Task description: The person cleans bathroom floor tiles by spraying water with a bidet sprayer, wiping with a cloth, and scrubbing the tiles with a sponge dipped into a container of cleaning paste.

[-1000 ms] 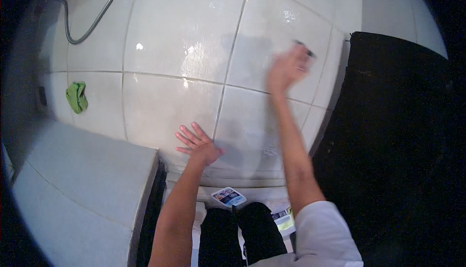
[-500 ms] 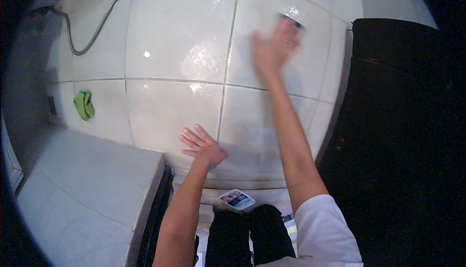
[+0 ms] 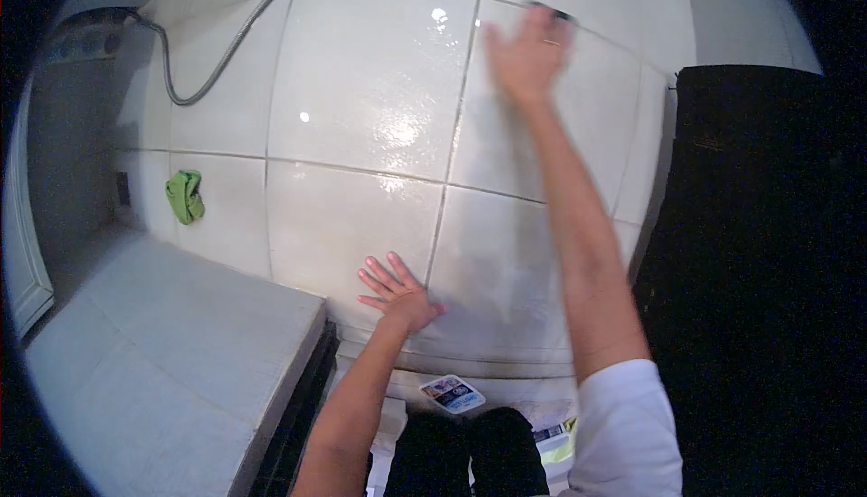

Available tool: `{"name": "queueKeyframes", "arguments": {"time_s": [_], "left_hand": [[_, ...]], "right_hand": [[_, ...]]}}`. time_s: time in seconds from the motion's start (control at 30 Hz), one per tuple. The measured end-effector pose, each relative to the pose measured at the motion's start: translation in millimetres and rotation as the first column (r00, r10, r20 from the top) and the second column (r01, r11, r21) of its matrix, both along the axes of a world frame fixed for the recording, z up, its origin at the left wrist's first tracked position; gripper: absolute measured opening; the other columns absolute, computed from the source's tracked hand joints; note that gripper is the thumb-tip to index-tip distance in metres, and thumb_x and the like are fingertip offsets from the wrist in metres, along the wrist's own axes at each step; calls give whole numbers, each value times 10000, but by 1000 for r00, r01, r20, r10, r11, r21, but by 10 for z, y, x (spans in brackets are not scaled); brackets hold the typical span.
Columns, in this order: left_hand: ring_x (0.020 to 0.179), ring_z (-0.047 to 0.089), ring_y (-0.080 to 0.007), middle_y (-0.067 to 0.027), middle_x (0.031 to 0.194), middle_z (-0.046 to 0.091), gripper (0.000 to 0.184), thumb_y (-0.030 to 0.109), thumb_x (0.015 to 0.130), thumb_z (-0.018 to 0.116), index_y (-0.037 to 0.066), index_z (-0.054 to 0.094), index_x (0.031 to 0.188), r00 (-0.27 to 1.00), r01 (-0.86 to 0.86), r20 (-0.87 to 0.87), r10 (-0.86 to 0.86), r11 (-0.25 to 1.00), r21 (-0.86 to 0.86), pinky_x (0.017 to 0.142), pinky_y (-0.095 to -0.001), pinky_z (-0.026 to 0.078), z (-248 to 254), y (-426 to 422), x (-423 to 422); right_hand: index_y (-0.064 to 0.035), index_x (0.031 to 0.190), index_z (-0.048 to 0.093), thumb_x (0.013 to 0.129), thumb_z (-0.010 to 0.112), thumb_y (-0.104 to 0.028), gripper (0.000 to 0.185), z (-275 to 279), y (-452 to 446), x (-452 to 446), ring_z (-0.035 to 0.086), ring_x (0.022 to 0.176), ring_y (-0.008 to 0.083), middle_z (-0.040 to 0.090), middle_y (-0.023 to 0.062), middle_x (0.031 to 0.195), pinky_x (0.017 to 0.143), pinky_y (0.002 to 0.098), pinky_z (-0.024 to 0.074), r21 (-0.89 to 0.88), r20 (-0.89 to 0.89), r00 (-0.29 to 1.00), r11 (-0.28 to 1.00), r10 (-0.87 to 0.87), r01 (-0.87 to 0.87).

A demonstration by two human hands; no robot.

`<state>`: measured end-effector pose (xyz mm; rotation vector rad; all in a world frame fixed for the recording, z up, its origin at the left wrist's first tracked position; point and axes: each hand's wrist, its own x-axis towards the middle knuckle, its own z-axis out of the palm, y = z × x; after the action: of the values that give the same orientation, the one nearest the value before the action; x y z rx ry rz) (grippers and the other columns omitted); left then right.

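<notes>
My left hand (image 3: 401, 300) lies flat on the wet white tiled floor (image 3: 361, 81), fingers spread, near a grout line. Farther out, my right hand (image 3: 531, 56) presses down on the tiles with the arm stretched forward, slightly blurred. Under its fingers is a small dark flat pad (image 3: 562, 15), of which only a black edge shows past the fingertips; the rest is covered by the hand. A thin ring-like band shows on one finger.
A crumpled green cloth (image 3: 185, 197) lies on the left tiles. A grey shower hose (image 3: 214, 63) curves at the upper left. A tiled ledge (image 3: 172, 352) stands lower left, a black panel (image 3: 750, 253) right. A labelled plastic lid (image 3: 452, 394) lies by my knees.
My right hand has moved farther forward over the tiles with the dark pad. The left hand stays planted on the floor. The whole view has shifted slightly.
</notes>
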<state>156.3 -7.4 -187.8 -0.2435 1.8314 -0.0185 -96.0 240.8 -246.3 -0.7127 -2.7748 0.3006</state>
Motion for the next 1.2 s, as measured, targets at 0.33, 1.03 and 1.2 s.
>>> {"name": "queueKeyframes", "arguments": {"time_s": [0.33,1.03,1.2], "left_hand": [[1215,-351,-577,-375,1309,-412,1504,619,561,787,-34,-323,1338,1000,-1,0,1,999,35,918,-782,-31,-32,-62,19],[1233,-346,-559,-361,1336,-392,1481,552,592,800,-15,-356,1324,999,-33,-21,34,997,69,939,-768,-39,17,-80,5],[1235,-350,-551,-352,1329,-409,1501,551,586,809,-3,-389,1302,1000,-2,-12,2,1000,7,946,-766,-21,30,-23,-21]], "right_hand": [[-82,1423,312,756,696,-386,827,182,-1424,1004,220,1388,315,293,137,1482,1146,439,144,-473,-135,657,535,742,-700],[-47,1424,302,820,520,-581,835,-114,-203,64,188,1391,368,254,178,1494,1119,546,84,37,-64,988,990,139,-137],[-76,1375,380,795,595,-504,752,90,-952,788,237,1377,336,343,157,1446,1120,521,145,-165,-134,686,667,715,-727]]}}
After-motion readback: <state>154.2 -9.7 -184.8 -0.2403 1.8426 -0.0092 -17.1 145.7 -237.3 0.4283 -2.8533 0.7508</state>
